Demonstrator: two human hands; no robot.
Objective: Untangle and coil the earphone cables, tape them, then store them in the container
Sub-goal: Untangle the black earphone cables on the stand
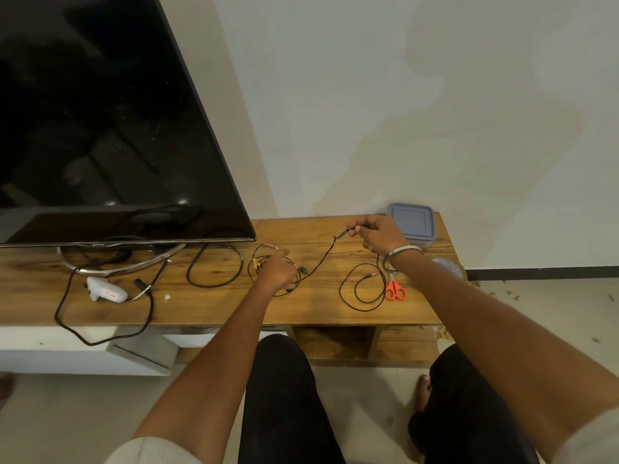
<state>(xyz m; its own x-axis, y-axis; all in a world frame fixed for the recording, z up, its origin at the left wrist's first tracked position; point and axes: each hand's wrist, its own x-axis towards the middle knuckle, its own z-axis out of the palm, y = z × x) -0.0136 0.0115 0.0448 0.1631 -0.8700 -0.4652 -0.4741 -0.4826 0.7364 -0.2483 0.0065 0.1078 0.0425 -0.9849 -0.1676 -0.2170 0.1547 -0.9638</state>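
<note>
A tangle of thin black earphone cable (268, 259) lies on the wooden table (234, 309) right of the TV. My left hand (276, 271) rests on that tangle with its fingers curled over the wires. A braided strand (321, 259) runs up and right to my right hand (376, 234), which pinches its end above the table. Another black earphone cable (363, 286) lies looped below my right wrist, its jack plug inside the loop. The grey-lidded container (411, 222) stands shut at the back right corner.
Orange-handled scissors (395, 290) lie by the looped cable. A roll of clear tape (447, 266) sits at the right edge, behind my forearm. A large TV (100, 122) on its stand fills the left, with a thicker black cable (214, 266) and a white device (105, 289) nearby.
</note>
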